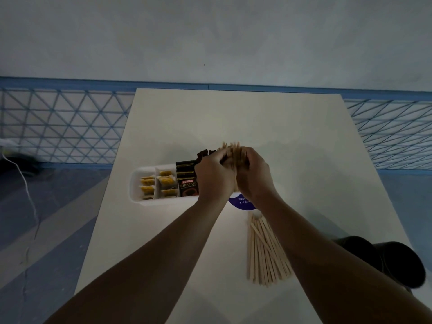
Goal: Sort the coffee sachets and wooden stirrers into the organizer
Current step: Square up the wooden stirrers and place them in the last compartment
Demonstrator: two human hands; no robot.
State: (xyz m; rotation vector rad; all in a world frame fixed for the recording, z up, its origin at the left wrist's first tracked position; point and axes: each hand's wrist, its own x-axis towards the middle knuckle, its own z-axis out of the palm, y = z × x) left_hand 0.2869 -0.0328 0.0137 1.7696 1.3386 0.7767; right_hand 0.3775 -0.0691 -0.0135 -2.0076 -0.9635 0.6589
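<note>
With coffee sachets [187, 181] already filed at the left end of the organizer [135, 183], the left hand [214, 176] and right hand [253, 174] grip a stirrer bundle [232, 148] at its right end, and a loose stirrer pile [264, 251] beside it is not yet sorted.

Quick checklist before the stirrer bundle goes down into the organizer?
1. Grip: left hand and right hand both wrapped round stirrer bundle: ok.
2. Bundle at organizer right end: ok.
3. Target compartment free: cannot tell, hands hide it.
4. Yellow sachets and black sachets in separate compartments: ok.
5. All stirrers gathered: not ok, loose stirrers lie on table.
</note>
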